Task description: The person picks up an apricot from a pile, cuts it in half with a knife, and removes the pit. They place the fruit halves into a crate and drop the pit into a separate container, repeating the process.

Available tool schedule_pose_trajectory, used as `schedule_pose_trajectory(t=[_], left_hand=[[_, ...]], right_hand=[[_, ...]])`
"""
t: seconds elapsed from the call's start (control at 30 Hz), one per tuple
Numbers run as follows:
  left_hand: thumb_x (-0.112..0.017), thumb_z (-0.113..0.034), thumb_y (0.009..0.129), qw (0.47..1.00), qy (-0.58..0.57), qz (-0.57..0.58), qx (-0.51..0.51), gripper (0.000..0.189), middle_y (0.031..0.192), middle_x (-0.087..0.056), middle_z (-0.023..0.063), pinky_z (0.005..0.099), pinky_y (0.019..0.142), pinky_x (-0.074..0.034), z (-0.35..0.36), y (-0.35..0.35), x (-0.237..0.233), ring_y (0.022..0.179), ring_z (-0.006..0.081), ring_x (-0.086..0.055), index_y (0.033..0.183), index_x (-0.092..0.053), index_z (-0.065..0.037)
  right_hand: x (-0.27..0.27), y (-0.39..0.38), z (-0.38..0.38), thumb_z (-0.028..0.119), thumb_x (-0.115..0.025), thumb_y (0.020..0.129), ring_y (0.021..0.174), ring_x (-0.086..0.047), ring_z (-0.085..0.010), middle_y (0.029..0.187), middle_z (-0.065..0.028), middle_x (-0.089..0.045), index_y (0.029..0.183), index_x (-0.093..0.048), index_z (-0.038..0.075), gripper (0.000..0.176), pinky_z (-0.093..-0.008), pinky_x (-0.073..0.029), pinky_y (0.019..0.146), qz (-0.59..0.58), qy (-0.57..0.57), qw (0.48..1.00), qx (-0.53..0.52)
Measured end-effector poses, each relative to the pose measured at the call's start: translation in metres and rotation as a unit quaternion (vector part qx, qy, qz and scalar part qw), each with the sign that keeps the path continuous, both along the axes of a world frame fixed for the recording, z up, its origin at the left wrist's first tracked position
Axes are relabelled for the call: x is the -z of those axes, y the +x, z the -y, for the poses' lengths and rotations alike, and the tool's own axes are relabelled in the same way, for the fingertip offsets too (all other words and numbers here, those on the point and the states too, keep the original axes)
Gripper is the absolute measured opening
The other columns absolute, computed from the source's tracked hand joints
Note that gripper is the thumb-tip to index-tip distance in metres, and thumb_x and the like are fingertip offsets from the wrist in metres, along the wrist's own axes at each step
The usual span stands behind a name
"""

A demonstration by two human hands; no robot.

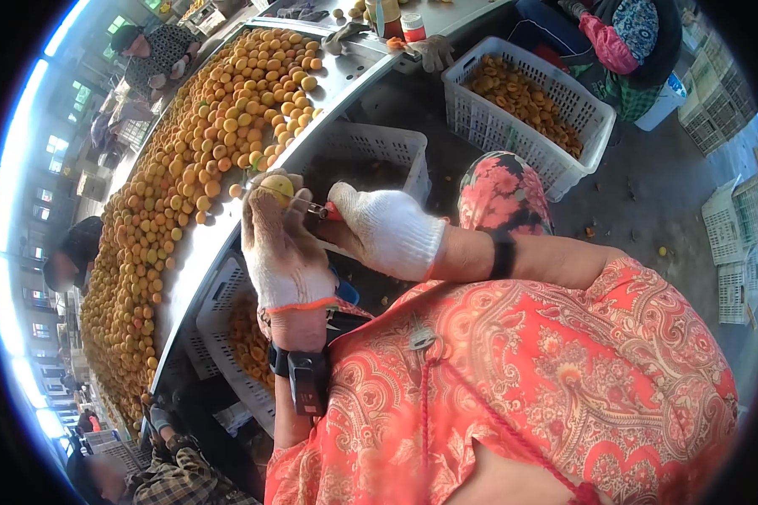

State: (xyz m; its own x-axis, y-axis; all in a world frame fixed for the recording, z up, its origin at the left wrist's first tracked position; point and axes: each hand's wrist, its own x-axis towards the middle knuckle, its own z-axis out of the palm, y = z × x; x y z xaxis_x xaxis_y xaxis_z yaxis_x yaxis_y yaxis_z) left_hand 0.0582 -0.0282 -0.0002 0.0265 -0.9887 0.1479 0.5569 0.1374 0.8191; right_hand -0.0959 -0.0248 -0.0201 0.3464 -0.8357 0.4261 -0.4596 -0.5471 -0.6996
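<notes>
My left hand (282, 244), in a soiled white knitted glove, is closed around a yellow-green apricot (278, 187) above the table's near edge. The fruit shows between thumb and fingers. Just right of it, my right hand (383, 231), gloved in white, grips a small tool with a red handle (334, 212). Its shiny metal end (316, 209) points at the left hand's fingers, close to the apricot. The exact shape of the metal end is partly hidden by the fingers.
A metal table (195, 282) carries a large heap of apricots (219, 126). White crates with cut fruit stand at the upper right (594, 160) and below the table edge (219, 295). Another crate (396, 139) sits behind my hands. Several people work around the table.
</notes>
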Motion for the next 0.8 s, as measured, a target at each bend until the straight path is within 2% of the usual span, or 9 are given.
schedule_pose_trajectory(t=[0.07, 0.1, 0.2, 0.3, 0.4, 0.43, 0.57, 0.63, 0.8], left_hand=[[-0.062, -0.035, 0.098, 0.990, -0.058, 0.069, -0.112, 0.042, 0.107, -0.065, 0.0122, 0.0395, 0.092, -0.050, 0.003, -0.007, -0.002, 0.100, 0.0255, -0.061, 0.126, -0.057, -0.004], [-0.062, -0.035, 0.098, 0.990, -0.059, 0.069, -0.111, 0.042, 0.107, -0.065, 0.0122, 0.0395, 0.092, -0.050, 0.001, -0.010, -0.004, 0.100, 0.0255, -0.061, 0.126, -0.057, -0.004], [-0.062, -0.023, 0.099, 0.996, -0.039, 0.000, -0.079, 0.033, 0.105, -0.063, 0.0129, 0.0373, 0.090, -0.050, -0.003, -0.016, -0.007, 0.095, 0.0252, -0.061, 0.124, -0.057, 0.000], [-0.063, -0.037, 0.097, 0.987, 0.072, -0.139, 0.026, 0.044, 0.100, -0.063, 0.0120, 0.0389, 0.084, -0.054, 0.007, -0.012, 0.006, 0.092, 0.0252, -0.062, 0.128, -0.055, -0.006], [-0.064, -0.038, 0.096, 0.992, 0.076, -0.100, 0.019, 0.044, 0.102, -0.064, 0.0141, 0.0394, 0.084, -0.054, 0.003, -0.024, 0.002, 0.091, 0.0256, -0.063, 0.124, -0.056, -0.004], [-0.064, -0.041, 0.096, 0.996, 0.085, -0.018, -0.007, 0.045, 0.109, -0.065, 0.0168, 0.0407, 0.088, -0.054, 0.001, -0.026, -0.002, 0.097, 0.0272, -0.063, 0.119, -0.057, -0.003], [-0.058, -0.039, 0.100, 0.999, 0.034, -0.019, -0.006, 0.041, 0.110, -0.066, 0.0189, 0.0376, 0.081, -0.056, 0.000, -0.026, 0.010, 0.096, 0.0277, -0.064, 0.117, -0.058, -0.001], [-0.056, -0.050, 0.099, 0.991, 0.108, -0.059, 0.047, 0.052, 0.117, -0.064, 0.0189, 0.0419, 0.096, -0.051, 0.004, -0.026, 0.009, 0.107, 0.0286, -0.061, 0.119, -0.056, -0.001], [-0.055, -0.051, 0.099, 0.990, 0.135, -0.044, 0.027, 0.051, 0.110, -0.064, 0.0124, 0.0346, 0.085, -0.054, 0.003, -0.036, 0.003, 0.097, 0.0216, -0.063, 0.114, -0.060, -0.002]], right_hand=[[0.000, 0.001, 0.000, 0.030, -0.062, 0.094, 0.067, -0.068, -0.0388, 0.071, -0.0203, -0.066, 0.100, -0.052, -0.002, 0.034, -0.0460, -0.053, 0.056, -0.009, -0.018, 1.000, 0.015], [0.000, 0.001, -0.001, 0.030, -0.062, 0.094, 0.067, -0.068, -0.0388, 0.071, -0.0203, -0.066, 0.100, -0.052, -0.002, 0.034, -0.0460, -0.053, 0.056, -0.009, -0.018, 1.000, 0.016], [0.006, 0.001, 0.002, 0.027, -0.061, 0.094, 0.068, -0.068, -0.0383, 0.073, -0.0200, -0.066, 0.103, -0.052, -0.003, 0.032, -0.0456, -0.053, 0.056, -0.020, 0.001, 1.000, 0.006], [0.011, 0.006, 0.005, 0.024, -0.060, 0.094, 0.070, -0.069, -0.0376, 0.076, -0.0197, -0.067, 0.108, -0.051, -0.003, 0.032, -0.0454, -0.054, 0.057, -0.017, -0.023, 0.999, 0.024], [0.008, 0.005, 0.008, 0.022, -0.059, 0.093, 0.070, -0.069, -0.0373, 0.078, -0.0199, -0.068, 0.112, -0.050, -0.003, 0.033, -0.0454, -0.054, 0.057, 0.060, -0.044, 0.997, 0.022], [0.007, 0.001, 0.008, 0.022, -0.059, 0.093, 0.070, -0.069, -0.0372, 0.078, -0.0197, -0.068, 0.112, -0.050, -0.003, 0.033, -0.0450, -0.054, 0.057, 0.015, -0.015, 0.999, 0.024], [0.014, 0.002, 0.009, 0.023, -0.060, 0.094, 0.069, -0.067, -0.0388, 0.077, -0.0188, -0.066, 0.115, -0.051, 0.003, 0.030, -0.0470, -0.052, 0.057, -0.032, 0.031, 0.998, 0.042], [0.013, 0.003, 0.008, 0.023, -0.059, 0.094, 0.069, -0.066, -0.0396, 0.077, -0.0195, -0.066, 0.114, -0.050, 0.002, 0.030, -0.0477, -0.052, 0.057, -0.047, 0.042, 0.997, 0.053], [0.005, -0.003, 0.007, 0.023, -0.059, 0.094, 0.068, -0.065, -0.0417, 0.073, -0.0208, -0.064, 0.108, -0.048, 0.000, 0.029, -0.0491, -0.051, 0.055, 0.014, 0.025, 0.998, 0.062]])
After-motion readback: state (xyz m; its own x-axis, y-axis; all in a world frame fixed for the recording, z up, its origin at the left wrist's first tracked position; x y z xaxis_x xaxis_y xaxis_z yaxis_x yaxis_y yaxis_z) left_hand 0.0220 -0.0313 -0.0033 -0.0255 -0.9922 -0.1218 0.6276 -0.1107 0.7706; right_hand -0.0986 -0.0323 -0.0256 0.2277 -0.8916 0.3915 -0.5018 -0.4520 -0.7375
